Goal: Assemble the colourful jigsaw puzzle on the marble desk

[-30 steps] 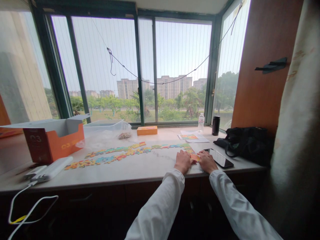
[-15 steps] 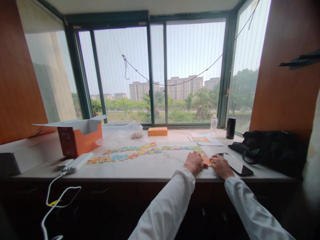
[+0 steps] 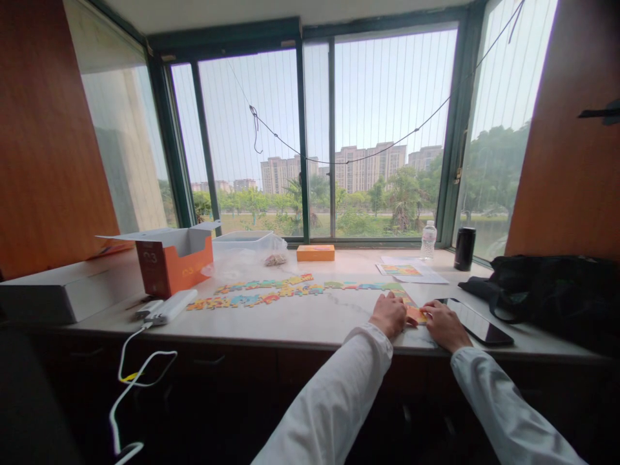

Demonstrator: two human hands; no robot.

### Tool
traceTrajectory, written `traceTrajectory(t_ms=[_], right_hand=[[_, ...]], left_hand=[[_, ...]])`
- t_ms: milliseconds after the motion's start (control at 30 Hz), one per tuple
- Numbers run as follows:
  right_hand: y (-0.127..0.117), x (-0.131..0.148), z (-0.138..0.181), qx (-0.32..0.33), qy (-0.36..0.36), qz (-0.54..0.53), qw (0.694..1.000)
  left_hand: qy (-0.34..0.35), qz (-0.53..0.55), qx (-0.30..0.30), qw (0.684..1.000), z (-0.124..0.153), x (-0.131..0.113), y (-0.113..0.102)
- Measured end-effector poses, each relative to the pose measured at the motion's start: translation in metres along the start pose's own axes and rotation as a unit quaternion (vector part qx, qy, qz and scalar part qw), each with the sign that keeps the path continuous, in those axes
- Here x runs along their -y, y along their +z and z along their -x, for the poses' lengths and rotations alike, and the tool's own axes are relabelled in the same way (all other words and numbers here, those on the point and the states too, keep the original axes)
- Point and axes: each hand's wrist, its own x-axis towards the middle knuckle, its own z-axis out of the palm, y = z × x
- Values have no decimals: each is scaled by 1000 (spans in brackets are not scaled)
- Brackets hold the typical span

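Both of my hands rest on the marble sill (image 3: 300, 320) near its front edge, in white sleeves. My left hand (image 3: 389, 314) and my right hand (image 3: 443, 325) lie side by side, fingers curled down onto a small orange patch of joined puzzle pieces (image 3: 415, 314) between them. Each hand presses or pinches at that patch; the fingertips are partly hidden. A long strip of colourful puzzle pieces (image 3: 264, 292) runs leftward across the sill from my hands.
A dark phone (image 3: 477, 321) lies just right of my right hand, a black bag (image 3: 547, 290) beyond it. An open orange box (image 3: 172, 258), power bank (image 3: 172, 305) with white cable, plastic bag, small orange box (image 3: 315, 252), leaflet, water bottle (image 3: 428, 240) and black cup (image 3: 464, 248) stand about.
The camera has swung left, so everything sits further right in view. My hands stay on the orange puzzle patch with hardly any movement.
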Motion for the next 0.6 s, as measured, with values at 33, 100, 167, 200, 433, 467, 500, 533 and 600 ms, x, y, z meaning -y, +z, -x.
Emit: traceTrajectory(t_ms=[33, 100, 167, 200, 433, 467, 500, 533, 600], right_hand=[[0, 0, 0, 1, 0, 0, 1000], [1, -1, 0, -1, 0, -4, 1000], [3, -2, -1, -9, 0, -10, 1000], [3, -3, -1, -13, 0, -11, 1000], [6, -5, 0, -27, -2, -19, 999], [5, -4, 0, -37, 1, -24, 999], [5, -3, 1, -51, 4, -28, 998], [4, -2, 2, -67, 9, -34, 997], [1, 0, 3, -100, 17, -44, 994]], left_hand=[[-4, 1, 1, 1000, 1, 0, -1], [-12, 4, 3, 1000, 4, 0, -3], [-18, 6, 8, 1000, 6, 0, -5], [-19, 7, 10, 1000, 7, 0, -6], [-13, -9, 13, 1000, 8, 0, -9], [-18, -9, 10, 1000, 7, 0, -9], [-24, -6, 6, 1000, 6, 0, -7], [-30, -2, 1, 1000, 5, 0, -6], [-42, 9, -9, 999, 4, 0, -2]])
